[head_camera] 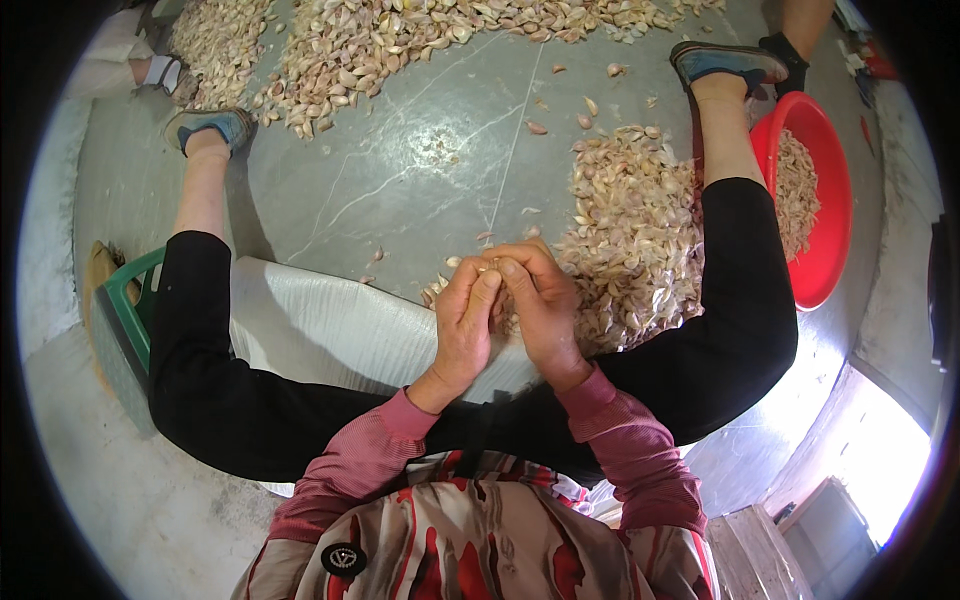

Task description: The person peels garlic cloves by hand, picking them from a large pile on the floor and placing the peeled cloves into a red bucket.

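Note:
My left hand (463, 324) and my right hand (545, 309) meet in front of me, thumbs and curled fingers pressed together. Between the fingertips they pinch a small pale garlic clove, mostly hidden by the fingers. Just right of my right hand lies a pile of unpeeled garlic cloves (634, 232), reaching along the inside of my right leg. A few more loose cloves (435, 289) show beside my left hand's fingers. Below the hands, a seat or bundle wrapped in whitish plastic (330, 322) runs between my thighs.
A larger heap of garlic cloves (390, 37) spreads over the grey floor (390, 180) ahead. Outside my right leg stands a red plastic basin (832, 217) holding garlic pieces or skins. A green plastic object (124, 315) is beside my left leg. Other people's feet (166, 73) appear at both upper sides.

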Demonstrator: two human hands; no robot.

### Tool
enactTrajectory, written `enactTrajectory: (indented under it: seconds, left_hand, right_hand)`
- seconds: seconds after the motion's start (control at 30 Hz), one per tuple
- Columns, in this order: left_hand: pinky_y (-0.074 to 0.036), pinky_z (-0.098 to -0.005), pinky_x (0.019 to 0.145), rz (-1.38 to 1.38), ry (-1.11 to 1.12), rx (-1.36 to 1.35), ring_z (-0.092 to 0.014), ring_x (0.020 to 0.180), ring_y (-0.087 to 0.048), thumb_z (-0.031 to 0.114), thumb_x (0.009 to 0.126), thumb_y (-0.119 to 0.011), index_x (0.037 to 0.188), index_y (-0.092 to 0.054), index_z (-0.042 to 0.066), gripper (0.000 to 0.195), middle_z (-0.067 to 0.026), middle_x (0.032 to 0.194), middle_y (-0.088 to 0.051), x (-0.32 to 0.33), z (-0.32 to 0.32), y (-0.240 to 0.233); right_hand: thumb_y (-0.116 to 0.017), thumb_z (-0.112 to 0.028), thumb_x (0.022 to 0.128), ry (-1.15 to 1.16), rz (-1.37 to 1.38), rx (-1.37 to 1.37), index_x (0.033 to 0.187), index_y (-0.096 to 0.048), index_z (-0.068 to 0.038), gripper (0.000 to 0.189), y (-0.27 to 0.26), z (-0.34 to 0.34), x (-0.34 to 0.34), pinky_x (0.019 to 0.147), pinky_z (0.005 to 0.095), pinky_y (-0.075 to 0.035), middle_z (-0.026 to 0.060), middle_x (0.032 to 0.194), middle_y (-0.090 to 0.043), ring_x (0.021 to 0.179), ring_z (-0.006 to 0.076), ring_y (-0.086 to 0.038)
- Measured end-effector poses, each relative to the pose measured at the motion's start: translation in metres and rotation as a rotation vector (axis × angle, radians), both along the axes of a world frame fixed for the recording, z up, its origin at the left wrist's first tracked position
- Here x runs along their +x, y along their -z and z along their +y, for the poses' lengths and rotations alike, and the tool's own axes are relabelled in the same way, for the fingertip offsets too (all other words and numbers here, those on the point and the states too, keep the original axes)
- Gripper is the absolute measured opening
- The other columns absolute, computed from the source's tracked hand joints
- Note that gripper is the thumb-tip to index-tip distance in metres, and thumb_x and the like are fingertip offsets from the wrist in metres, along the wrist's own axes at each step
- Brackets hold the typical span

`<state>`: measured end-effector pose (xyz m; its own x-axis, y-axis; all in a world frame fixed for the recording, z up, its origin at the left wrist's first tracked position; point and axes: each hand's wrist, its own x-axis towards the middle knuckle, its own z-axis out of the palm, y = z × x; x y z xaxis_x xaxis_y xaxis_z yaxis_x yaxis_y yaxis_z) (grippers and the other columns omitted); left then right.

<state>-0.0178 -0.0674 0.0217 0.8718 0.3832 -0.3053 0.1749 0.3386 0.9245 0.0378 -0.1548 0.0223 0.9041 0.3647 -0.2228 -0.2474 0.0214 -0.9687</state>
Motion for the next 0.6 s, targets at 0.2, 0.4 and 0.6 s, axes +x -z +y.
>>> enactTrajectory:
  seconds: [0.2,0.4,0.6]
  left_hand:
    - [-0.026,-0.0214,0.045,0.110,-0.035,-0.309,-0.004,0.051,-0.031,0.032,0.102,-0.045,0.088,-0.052,0.005,0.032,0.0033,0.061,-0.039,0.000,0.012,-0.008]
    - [-0.022,-0.0213,0.041,0.205,0.070,-0.502,-0.005,0.047,-0.027,0.033,0.101,-0.045,0.079,-0.049,0.008,0.034,0.0037,0.060,-0.035,0.008,0.028,-0.013]
    - [-0.024,-0.0207,0.039,0.229,0.107,-0.495,-0.004,0.045,-0.028,0.040,0.099,-0.050,0.071,-0.044,0.012,0.041,0.0045,0.057,-0.035,0.014,0.033,-0.023]
  right_hand:
    - [-0.052,-0.003,0.096,-0.091,0.018,0.101,0.097,-0.064,-0.001,0.012,0.002,-0.003,0.006,0.058,0.0189,-0.048,0.0022,0.091,-0.059,0.068,0.0053,-0.057]
    - [-0.053,0.004,0.093,-0.066,0.321,0.330,0.100,-0.063,0.000,0.013,-0.013,-0.002,0.010,0.063,0.0197,-0.048,0.0034,0.094,-0.060,0.072,0.0064,-0.058]
    - [-0.055,0.005,0.092,-0.121,0.097,0.169,0.100,-0.063,0.002,0.012,-0.011,-0.012,0.016,0.065,0.0191,-0.047,0.0034,0.097,-0.060,0.076,0.0062,-0.057]
